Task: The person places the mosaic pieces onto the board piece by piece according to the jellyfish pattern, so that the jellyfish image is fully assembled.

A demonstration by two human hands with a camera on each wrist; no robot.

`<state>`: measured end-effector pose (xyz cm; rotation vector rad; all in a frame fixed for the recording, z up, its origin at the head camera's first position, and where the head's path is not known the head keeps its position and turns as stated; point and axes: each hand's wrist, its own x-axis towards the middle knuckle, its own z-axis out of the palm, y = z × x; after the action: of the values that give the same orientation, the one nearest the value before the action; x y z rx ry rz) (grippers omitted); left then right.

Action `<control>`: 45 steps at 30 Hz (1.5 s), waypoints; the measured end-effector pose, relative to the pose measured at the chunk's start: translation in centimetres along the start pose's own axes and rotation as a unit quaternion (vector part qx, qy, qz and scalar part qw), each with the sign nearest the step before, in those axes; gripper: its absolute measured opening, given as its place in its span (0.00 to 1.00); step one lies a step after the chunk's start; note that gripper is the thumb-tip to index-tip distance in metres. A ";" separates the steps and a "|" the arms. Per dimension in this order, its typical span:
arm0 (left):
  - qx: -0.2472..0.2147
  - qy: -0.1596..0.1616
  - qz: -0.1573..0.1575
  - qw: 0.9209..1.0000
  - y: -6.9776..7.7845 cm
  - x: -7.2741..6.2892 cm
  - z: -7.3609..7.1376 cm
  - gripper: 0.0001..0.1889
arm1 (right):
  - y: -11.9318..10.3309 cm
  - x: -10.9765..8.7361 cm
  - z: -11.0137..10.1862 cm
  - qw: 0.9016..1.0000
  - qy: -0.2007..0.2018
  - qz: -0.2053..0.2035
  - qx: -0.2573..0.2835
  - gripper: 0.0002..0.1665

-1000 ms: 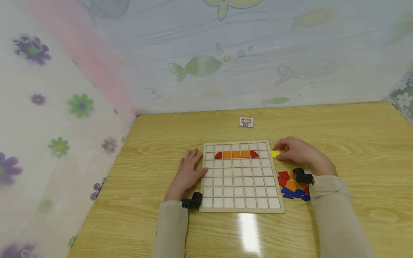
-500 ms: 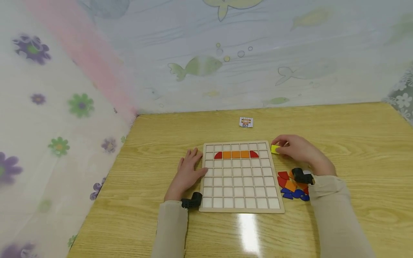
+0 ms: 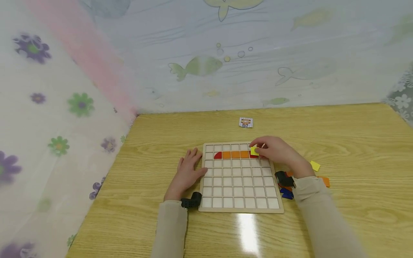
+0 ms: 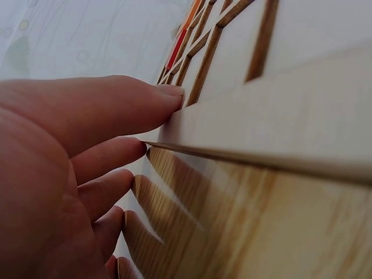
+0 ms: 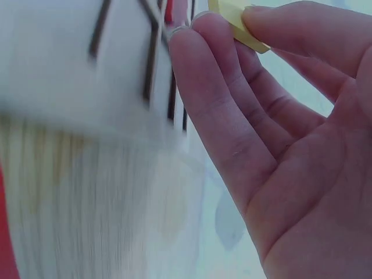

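Note:
A wooden grid board point(image 3: 227, 210) lies on the table, with a red curved-edge tile point(image 3: 218, 155) and several orange square tiles point(image 3: 235, 154) in a row of its cells. My right hand point(image 3: 274, 150) pinches a yellow square tile point(image 3: 254, 151) between thumb and fingers over the right end of that row, hiding most of the red tile there. In the right wrist view the yellow tile point(image 5: 237, 23) shows edge-on by the thumb. My left hand point(image 3: 187, 173) rests at the board's left edge, its thumb point(image 4: 133, 104) on the rim and its fingers spread beside it.
Right of the board lie loose tiles: a yellow one point(image 3: 315, 166), an orange one point(image 3: 324, 181) and blue ones point(image 3: 286, 193), partly covered by the right wrist. A small printed card point(image 3: 246, 122) with a grid pattern lies beyond the board, near the wall.
My right hand has carried the yellow tile from beside the board's right edge leftward over the upper rows. Another yellow tile now shows beyond the right wrist. The left hand has stayed put.

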<state>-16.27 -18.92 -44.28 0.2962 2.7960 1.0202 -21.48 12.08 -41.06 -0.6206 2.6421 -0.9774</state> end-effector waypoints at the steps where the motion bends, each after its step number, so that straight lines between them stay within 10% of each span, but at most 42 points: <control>1: 0.001 0.000 0.000 1.000 0.0 0.0 0.0 0.32 | -0.3 0.2 0.3 1.000 -0.004 -0.006 -0.002 0.15; 18: 0.001 0.010 -0.011 1.000 -0.9 -0.5 0.8 0.31 | -3.4 2.8 4.8 0.989 -0.080 -0.025 0.120 0.12; 45: 0.020 0.011 -0.003 1.000 -0.3 0.2 0.4 0.31 | -7.9 4.1 7.3 0.994 0.036 -0.051 -0.091 0.05</control>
<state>-16.47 -18.85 -44.84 0.2822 2.8368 0.9736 -19.94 0.68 -41.65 -0.7825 2.8103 -0.8048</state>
